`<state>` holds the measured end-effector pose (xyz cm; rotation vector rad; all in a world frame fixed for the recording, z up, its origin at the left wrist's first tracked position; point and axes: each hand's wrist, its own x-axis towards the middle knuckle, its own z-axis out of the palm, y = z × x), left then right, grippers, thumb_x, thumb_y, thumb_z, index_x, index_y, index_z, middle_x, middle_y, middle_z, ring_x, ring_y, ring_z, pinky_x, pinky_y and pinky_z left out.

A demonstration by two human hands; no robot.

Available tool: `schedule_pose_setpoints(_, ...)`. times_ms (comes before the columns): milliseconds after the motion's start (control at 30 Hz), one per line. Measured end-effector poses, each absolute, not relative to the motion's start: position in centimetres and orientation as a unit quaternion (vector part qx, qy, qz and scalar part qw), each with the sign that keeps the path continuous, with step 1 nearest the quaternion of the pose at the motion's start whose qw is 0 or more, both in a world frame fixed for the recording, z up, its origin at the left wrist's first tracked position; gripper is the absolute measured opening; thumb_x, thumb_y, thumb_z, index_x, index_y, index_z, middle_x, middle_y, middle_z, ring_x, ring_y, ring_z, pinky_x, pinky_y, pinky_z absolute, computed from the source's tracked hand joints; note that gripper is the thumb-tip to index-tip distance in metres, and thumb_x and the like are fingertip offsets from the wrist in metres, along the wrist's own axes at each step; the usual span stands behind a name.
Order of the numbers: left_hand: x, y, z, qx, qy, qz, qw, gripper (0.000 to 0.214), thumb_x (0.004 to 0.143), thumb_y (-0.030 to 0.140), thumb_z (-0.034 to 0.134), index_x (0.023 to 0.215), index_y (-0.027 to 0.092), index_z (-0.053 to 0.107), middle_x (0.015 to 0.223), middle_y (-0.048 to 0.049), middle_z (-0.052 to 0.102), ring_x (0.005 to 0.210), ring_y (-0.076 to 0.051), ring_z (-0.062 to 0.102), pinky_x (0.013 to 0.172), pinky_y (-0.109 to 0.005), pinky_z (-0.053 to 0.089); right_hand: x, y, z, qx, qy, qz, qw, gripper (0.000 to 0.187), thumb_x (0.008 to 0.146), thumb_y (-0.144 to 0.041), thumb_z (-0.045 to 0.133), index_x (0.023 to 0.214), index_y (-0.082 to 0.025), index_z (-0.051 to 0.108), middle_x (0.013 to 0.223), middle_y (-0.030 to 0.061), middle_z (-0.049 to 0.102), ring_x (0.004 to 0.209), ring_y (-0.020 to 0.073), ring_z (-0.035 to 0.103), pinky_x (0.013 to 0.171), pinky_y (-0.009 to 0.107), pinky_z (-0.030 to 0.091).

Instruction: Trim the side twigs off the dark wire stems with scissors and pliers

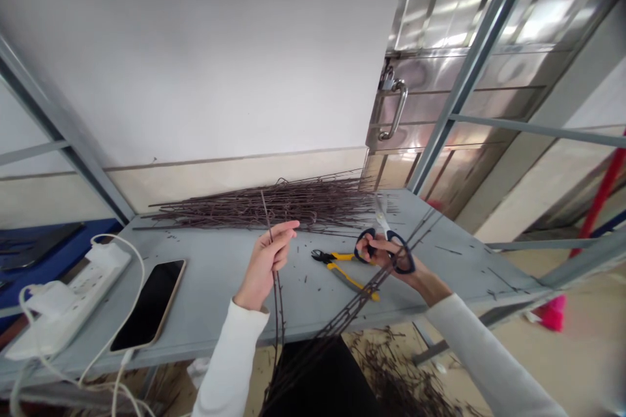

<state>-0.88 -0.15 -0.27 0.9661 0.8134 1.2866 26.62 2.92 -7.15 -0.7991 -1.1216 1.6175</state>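
My left hand is closed around a thin dark twig that pokes up above the fingers and runs down toward my lap. Dark-handled scissors are in my right hand, blades pointing up and a little apart. Several more twigs slant from my lap up past the right hand; whether its fingers also grip them I cannot tell. Between the hands, pliers with yellow handles lie on the grey shelf. Behind them a long pile of twigs lies along the wall.
On the left are a phone and a white power strip with cables. Twig scraps lie at the shelf's right end, and more cuttings cover the floor. Metal posts frame the shelf; a metal door stands behind.
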Motion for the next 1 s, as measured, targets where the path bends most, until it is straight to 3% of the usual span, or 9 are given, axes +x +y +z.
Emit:
schedule_pose_setpoints(200,-0.7,-0.1,-0.3,0.422,0.363,0.564,0.61,0.028,0.068,0.028,0.074,0.094,0.019,0.073,0.075,0.001,0.056,0.041,0.001,0.02,0.034,-0.018,0.01,27.5,1.8,-7.5,-0.297,-0.511,0.66,0.464,0.038,0.054,-0.038,0.077,0.068,-0.022,0.045,0.076,0.0022,0.064,0.062,0.0155,0.053,0.06,0.031,0.042)
schedule_pose_setpoints(367,-0.7,0.0,-0.3,0.419,0.372,0.565,0.605,0.029,0.067,0.029,0.075,0.094,0.019,0.073,0.073,0.0011,0.057,0.041,0.0,0.02,0.034,-0.019,0.01,27.5,1.5,-7.3,-0.293,-0.576,0.623,0.441,0.054,0.046,-0.054,0.076,0.067,-0.023,0.036,0.07,0.0018,0.059,0.063,0.017,0.051,0.058,0.031,0.041)
schedule_pose_setpoints(567,-0.4,-0.2,-0.2,0.425,0.368,0.558,0.61,0.029,0.067,0.029,0.075,0.093,0.018,0.073,0.072,0.0014,0.055,0.042,0.001,0.02,0.035,-0.019,0.008,26.3,1.8,-6.5,-0.255,-0.611,0.615,0.429,0.046,0.057,-0.05,0.073,0.073,-0.024,0.039,0.065,-0.0017,0.053,0.061,0.0151,0.047,0.06,0.03,0.039)
schedule_pose_setpoints(733,0.4,-0.8,0.0,0.46,0.367,0.519,0.62,0.026,0.07,0.031,0.072,0.092,0.017,0.071,0.059,0.0061,0.041,0.041,-0.001,0.016,0.037,-0.019,0.007,24.3,2.6,-6.2,-0.225,-0.585,0.649,0.432,0.039,0.059,-0.04,0.075,0.078,-0.023,0.044,0.066,-0.0018,0.054,0.065,0.0159,0.051,0.065,0.031,0.042)
schedule_pose_setpoints(1000,1.9,-1.8,0.0,0.493,0.396,0.484,0.605,0.03,0.072,0.036,0.068,0.095,0.017,0.065,0.067,0.0047,0.05,0.038,0.0,0.018,0.037,-0.02,0.013,20.0,2.9,-3.8,-0.226,-0.565,0.656,0.447,0.023,0.065,-0.029,0.072,0.078,-0.021,0.054,0.066,-0.0022,0.058,0.059,0.0122,0.052,0.059,0.026,0.042)
